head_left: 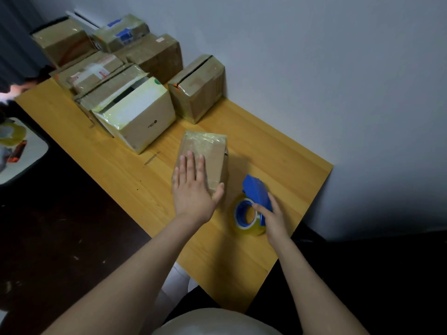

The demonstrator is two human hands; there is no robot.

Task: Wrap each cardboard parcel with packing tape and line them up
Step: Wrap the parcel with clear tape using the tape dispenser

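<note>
Plain home room, wooden table against a bare wall, taped cardboard parcels stacked

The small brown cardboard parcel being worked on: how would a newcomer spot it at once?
Brown cardboard boxes crowd the far end of the yellow wooden table. Nearer, this small parcel lies apart from them. Only it has the left hand flat on top.

Dim, soft light falls from the upper left; the wooden table is the brightest surface, while the floor sinks to near black; a faint shadow lies right of the small parcel; tape on the pale box shows mild glare; the tape dispenser looks slightly blurred; a blown-out patch burns at the left edge; the wide lens bends the borders.
</note>
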